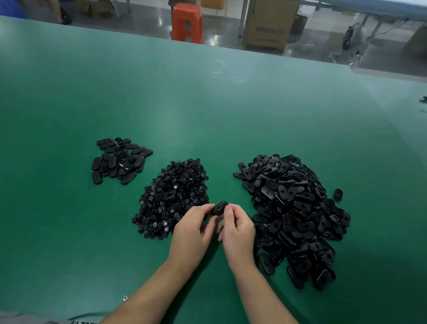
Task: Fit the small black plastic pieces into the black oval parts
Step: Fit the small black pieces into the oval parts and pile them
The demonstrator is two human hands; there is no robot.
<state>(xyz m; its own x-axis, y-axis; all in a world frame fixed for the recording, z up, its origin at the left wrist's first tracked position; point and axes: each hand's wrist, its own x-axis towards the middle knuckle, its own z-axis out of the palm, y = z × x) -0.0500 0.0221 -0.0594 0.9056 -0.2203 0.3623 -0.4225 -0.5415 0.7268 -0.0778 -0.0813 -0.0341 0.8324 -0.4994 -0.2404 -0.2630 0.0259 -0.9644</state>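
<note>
A black oval part (220,208) is held just above the green table (211,106), pinched between both hands at the near edge of the middle pile; the left hand (192,232) grips its left end with thumb and curled fingers, and the right hand (237,233) grips its right end, thumb on the upper face and fingers curled underneath; a slot shows on the part's upper face, but whether a small piece sits in it cannot be told; just behind and to the left of the hands lies the heap of small black plastic pieces (173,197), round and button-like, touching the left hand's fingertips in this view; to the right, just beside the right hand, spreads the large heap of oval parts (294,218), most with an opening showing; 1 stray oval part (338,195) stands apart at that heap's right edge; well to the left sits a smaller, flatter group of oval parts (119,161); beyond the table's far edge are an orange stool (187,22) and a cardboard box (269,21) on the floor.
</note>
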